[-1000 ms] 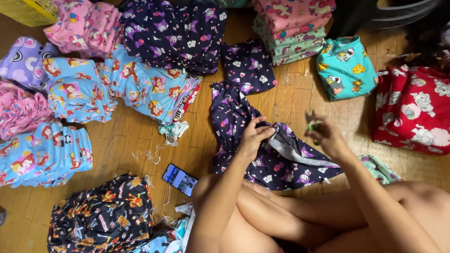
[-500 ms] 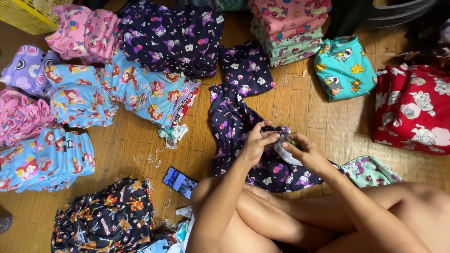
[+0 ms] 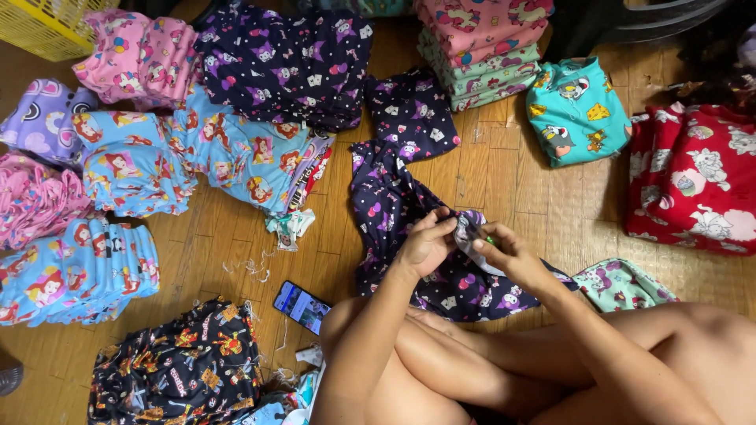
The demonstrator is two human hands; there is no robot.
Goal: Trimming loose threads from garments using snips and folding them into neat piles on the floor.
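Both hands (image 3: 465, 244) meet at mid-frame on a garment (image 3: 394, 205) spread over the floor (image 3: 504, 181). A phone (image 3: 302, 306) lies lower left of them. Folded stacks (image 3: 126, 165) fill the left side, more stacks (image 3: 480, 47) sit at the top, and a pile (image 3: 693, 181) lies at the right edge.

A wooden parquet floor (image 3: 512, 181) is seen, covered with printed cloth. Toward twelve o'clock, a dark purple pile (image 3: 287, 59) and a pink-and-green folded stack (image 3: 480, 47) are laid. At two o'clock a teal bundle (image 3: 575, 114) is placed, and at three o'clock a red bundle (image 3: 693, 181). Blue cartoon-print piles (image 3: 189, 153) are spread at ten o'clock. At seven o'clock a black printed pile (image 3: 177, 370) is set, with a phone (image 3: 302, 307) just beside it. The dark purple garment (image 3: 394, 205) is spread at the centre.
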